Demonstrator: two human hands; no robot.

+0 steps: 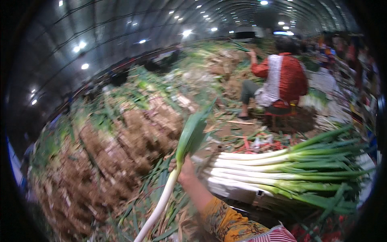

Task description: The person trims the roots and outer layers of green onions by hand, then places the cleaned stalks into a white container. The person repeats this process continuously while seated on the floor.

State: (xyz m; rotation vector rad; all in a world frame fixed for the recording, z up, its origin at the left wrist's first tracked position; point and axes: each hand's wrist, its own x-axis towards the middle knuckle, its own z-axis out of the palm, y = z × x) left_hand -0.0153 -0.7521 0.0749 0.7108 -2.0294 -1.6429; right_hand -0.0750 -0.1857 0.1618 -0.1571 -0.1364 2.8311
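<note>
My left hand [183, 169] is closed around a long leek-like green onion [164, 198] where its white stalk turns green. The stalk slants down to the bottom edge, its leaves pointing up and slightly right. My right hand is out of view. To the right of my forearm, a row of cleaned green onions [251, 174] lies side by side on a low support, white ends to the left and green leaves to the right. On the left is a large heap of untrimmed green onions [112, 151] with brown, soil-covered roots; motion blurs it.
A person in a red top [291, 77] sits on a low stool [279, 113] ahead, raising some green leaves. Loose leaves and red strips [246, 145] litter the ground between us. More piles stretch back beneath an arched roof with lights. Blurred goods line the right side.
</note>
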